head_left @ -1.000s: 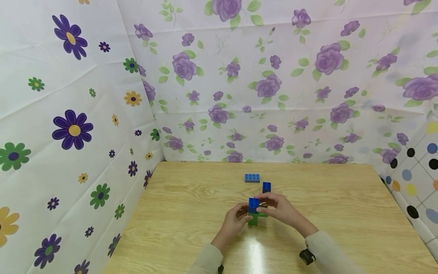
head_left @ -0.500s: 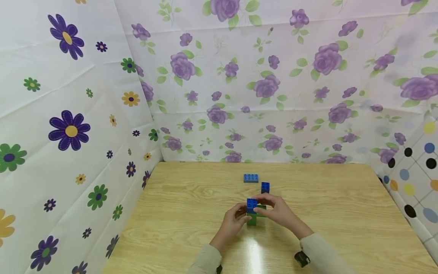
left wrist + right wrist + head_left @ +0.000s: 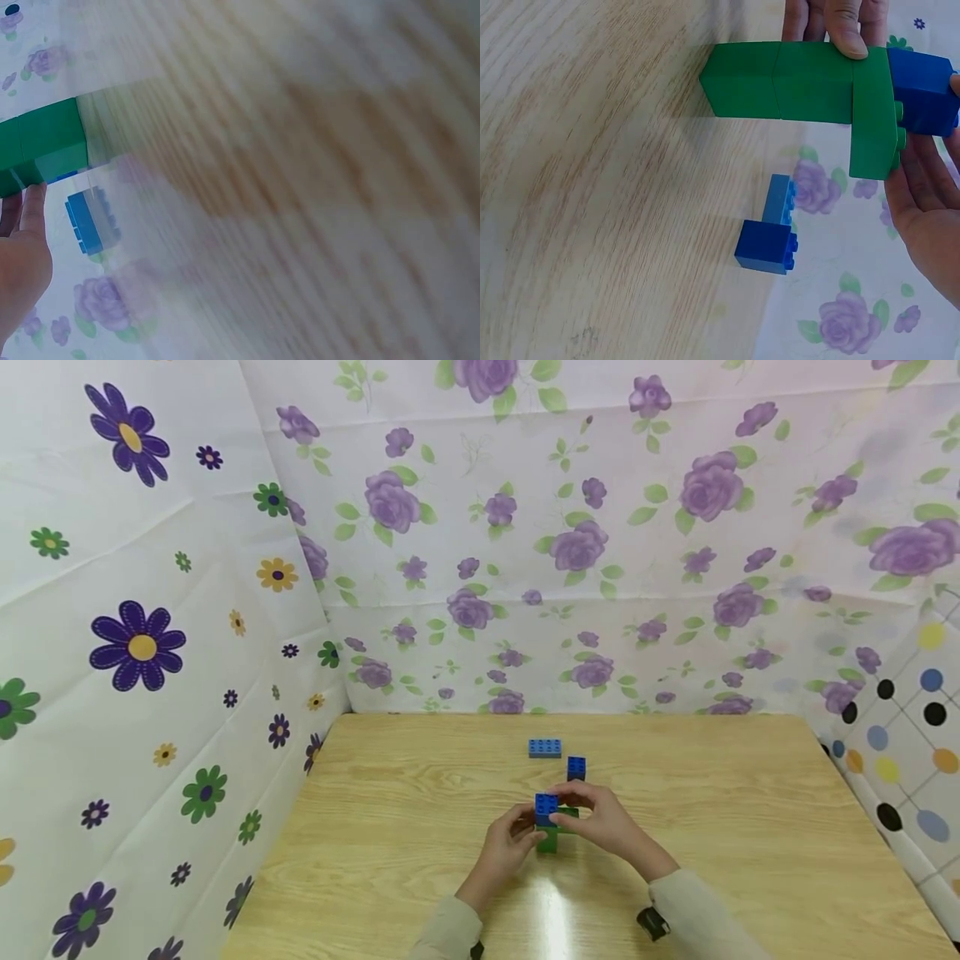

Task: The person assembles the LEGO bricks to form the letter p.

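Observation:
A toy brick stack stands upright on the table, with green bricks [image 3: 780, 81] below and a blue brick [image 3: 546, 808] on top. One longer green brick [image 3: 871, 124] beneath the blue one juts out to the side. My left hand [image 3: 504, 852] holds the green part, its thumb against the front and the fingers mostly hidden behind. On the opposite side, my right hand [image 3: 613, 827] pinches the blue brick between thumb and fingers. The left wrist view shows only part of the left hand [image 3: 22, 274] beside a green brick [image 3: 45, 142].
Beyond the stack, a second dark blue brick [image 3: 576, 767] stands on the wooden table [image 3: 420, 793]. A lighter blue long brick [image 3: 544, 748] lies farther back, slightly left of it. Flower-patterned cloth [image 3: 525, 635] rises behind the table, and more hangs at the left.
The whole head view slides slightly left across the frames. Both hands keep their grip on the stack, with little visible movement against it.

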Motion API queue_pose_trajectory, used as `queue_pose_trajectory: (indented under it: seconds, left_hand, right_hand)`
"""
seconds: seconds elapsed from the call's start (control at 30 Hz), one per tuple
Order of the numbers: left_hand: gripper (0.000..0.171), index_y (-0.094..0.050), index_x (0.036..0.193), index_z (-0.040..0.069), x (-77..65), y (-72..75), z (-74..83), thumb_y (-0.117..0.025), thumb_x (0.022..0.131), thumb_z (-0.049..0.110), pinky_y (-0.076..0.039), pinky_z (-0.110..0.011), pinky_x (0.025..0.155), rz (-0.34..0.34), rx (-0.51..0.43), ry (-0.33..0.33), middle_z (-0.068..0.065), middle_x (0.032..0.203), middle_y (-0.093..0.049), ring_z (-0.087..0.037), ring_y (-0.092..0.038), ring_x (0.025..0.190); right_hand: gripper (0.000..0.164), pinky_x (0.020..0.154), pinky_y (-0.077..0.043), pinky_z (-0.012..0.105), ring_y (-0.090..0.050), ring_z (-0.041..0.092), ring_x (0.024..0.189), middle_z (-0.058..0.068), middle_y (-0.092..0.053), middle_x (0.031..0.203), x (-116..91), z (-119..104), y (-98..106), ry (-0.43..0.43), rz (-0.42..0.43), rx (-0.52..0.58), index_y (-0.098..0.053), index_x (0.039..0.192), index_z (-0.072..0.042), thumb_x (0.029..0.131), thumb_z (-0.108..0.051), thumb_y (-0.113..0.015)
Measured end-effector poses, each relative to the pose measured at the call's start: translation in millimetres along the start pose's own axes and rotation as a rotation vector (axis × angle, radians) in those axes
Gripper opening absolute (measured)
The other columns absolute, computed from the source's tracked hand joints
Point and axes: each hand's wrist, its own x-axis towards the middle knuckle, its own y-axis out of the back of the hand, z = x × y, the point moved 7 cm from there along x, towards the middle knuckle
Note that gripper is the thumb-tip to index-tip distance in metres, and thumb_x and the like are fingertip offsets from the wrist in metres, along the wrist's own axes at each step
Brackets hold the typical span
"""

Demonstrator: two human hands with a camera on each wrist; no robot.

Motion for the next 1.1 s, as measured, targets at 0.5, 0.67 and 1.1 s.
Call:
queue_pose_trajectory:
  seconds: [0.5, 0.67, 1.1]
  left_hand:
    - [0.039, -0.056, 0.130, 0.012, 0.1, -0.6, 13.5, -0.065, 0.093, 0.012, -0.043, -0.028, 0.105, -0.037, -0.191, -0.083, -0.007, 0.131, -0.057, -0.023, -0.051, 0.127]
    - [0.036, -0.059, 0.127, 0.012, 0.5, -0.1, 21.1, -0.066, 0.092, 0.011, -0.044, -0.026, 0.103, -0.028, -0.193, -0.095, -0.006, 0.128, -0.060, -0.020, -0.053, 0.123]
    - [0.035, -0.057, 0.124, -0.001, -7.0, 2.9, 51.5, -0.066, 0.090, 0.003, -0.048, -0.030, 0.100, -0.029, -0.092, -0.116, -0.017, 0.124, -0.061, -0.029, -0.057, 0.118]
  right_hand:
    - [0.033, 0.097, -0.047, 0.053, -0.060, 0.031, 0.109, 0.014, -0.062, 0.118, 5, 28, -1, 0.028, -0.008, 0.006, -0.061, 0.123, -0.003, 0.092, -0.013, -0.067]
    - [0.035, 0.099, -0.047, 0.050, -0.059, 0.026, 0.111, 0.007, -0.061, 0.119, 7, 43, -2, 0.010, -0.023, 0.019, -0.061, 0.124, -0.011, 0.091, -0.022, -0.069]
    - [0.038, 0.096, -0.051, 0.034, -0.057, 0.027, 0.116, 0.014, -0.059, 0.127, 12, 50, 14, 0.001, -0.027, 0.044, -0.057, 0.130, -0.007, 0.097, -0.026, -0.060]
